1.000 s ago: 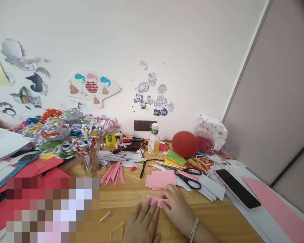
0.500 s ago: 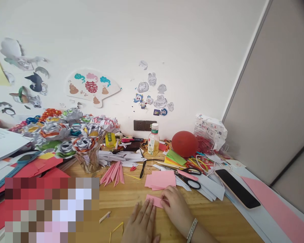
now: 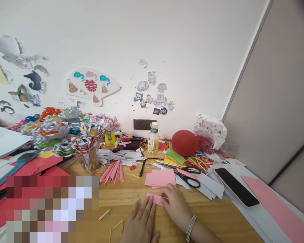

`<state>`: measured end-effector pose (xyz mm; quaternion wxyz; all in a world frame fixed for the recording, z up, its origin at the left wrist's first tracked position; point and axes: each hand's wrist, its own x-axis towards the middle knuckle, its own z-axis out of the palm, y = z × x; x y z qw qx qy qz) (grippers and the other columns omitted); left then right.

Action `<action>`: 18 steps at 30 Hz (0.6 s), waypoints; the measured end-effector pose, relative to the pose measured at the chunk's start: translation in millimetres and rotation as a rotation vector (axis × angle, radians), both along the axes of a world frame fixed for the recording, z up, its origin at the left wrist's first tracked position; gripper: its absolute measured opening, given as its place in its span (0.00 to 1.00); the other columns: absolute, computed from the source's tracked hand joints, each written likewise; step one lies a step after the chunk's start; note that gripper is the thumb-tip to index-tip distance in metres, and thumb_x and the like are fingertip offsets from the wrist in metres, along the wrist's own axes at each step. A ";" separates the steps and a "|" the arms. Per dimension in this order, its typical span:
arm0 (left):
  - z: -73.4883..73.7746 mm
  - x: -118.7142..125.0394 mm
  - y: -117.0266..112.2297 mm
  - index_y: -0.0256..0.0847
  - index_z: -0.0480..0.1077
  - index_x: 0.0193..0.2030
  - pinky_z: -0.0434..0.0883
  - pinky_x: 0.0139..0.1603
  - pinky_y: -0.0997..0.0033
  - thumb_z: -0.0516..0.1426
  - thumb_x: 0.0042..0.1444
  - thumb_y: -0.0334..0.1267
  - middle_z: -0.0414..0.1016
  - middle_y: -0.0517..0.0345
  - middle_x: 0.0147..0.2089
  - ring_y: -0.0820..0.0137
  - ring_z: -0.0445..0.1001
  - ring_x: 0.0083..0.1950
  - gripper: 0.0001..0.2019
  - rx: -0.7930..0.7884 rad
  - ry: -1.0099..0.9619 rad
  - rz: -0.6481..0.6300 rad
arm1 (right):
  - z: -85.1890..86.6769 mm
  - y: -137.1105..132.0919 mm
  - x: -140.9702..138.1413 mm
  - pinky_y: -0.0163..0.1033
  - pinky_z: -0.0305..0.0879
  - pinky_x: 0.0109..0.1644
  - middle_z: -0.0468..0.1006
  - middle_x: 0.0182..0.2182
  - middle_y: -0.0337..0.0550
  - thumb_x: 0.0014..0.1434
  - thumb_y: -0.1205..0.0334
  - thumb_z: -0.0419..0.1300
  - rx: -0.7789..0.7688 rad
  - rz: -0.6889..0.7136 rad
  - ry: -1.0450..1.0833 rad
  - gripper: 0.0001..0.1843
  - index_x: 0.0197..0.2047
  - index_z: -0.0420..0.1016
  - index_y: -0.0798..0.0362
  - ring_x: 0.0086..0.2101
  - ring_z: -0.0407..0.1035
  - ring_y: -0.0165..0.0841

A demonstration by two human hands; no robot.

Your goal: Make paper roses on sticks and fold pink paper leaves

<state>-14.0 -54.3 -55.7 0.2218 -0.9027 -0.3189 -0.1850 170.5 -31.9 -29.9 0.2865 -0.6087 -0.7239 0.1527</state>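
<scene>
A folded pink paper (image 3: 157, 199) lies on the wooden table in front of me. My left hand (image 3: 141, 219) rests flat, with its fingertips on the paper's left part. At the other end my right hand (image 3: 174, 202) pinches the paper between thumb and fingers; a silver bracelet circles that wrist. Just beyond sits a small stack of pink paper sheets (image 3: 160, 178). Several folded pink paper strips (image 3: 113, 172) lie fanned out to the left of it. Black-handled scissors (image 3: 192, 182) lie right of the stack, partly among white paper pieces.
A drink bottle (image 3: 153, 140) and a red balloon (image 3: 184, 143) stand at the back. Paper flowers (image 3: 83, 144) fill a cup at left. A phone (image 3: 236, 187) lies on papers at right. Yellow strip pieces (image 3: 116, 229) lie left of my hands. Lower left is pixelated.
Both hands hold nearly the same place on the pink paper. The view has shifted very slightly, and nothing else visibly moved.
</scene>
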 end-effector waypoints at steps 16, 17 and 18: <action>3.7 1.1 0.9 0.34 0.59 0.63 0.54 0.61 0.64 0.50 0.58 0.47 0.66 0.46 0.61 0.59 0.64 0.61 0.28 -0.012 0.072 -0.025 | -3.8 -5.2 -2.5 0.41 0.56 0.44 0.71 0.35 0.40 0.52 0.67 0.63 0.076 -0.057 -0.094 0.06 0.33 0.69 0.52 0.40 0.63 0.38; 4.3 0.4 1.4 0.34 0.59 0.63 0.53 0.62 0.63 0.50 0.59 0.47 0.66 0.46 0.61 0.59 0.64 0.61 0.28 -0.029 0.072 -0.031 | -3.2 -5.2 -0.4 0.41 0.56 0.44 0.71 0.36 0.40 0.51 0.65 0.63 0.071 -0.068 -0.104 0.07 0.33 0.69 0.51 0.40 0.63 0.38; 5.0 -0.3 1.8 0.35 0.58 0.64 0.52 0.62 0.63 0.49 0.59 0.48 0.66 0.46 0.61 0.59 0.64 0.61 0.28 -0.054 0.074 -0.031 | -1.9 -5.3 2.6 0.41 0.55 0.45 0.71 0.36 0.40 0.51 0.64 0.64 0.057 -0.077 -0.112 0.07 0.33 0.69 0.51 0.40 0.63 0.38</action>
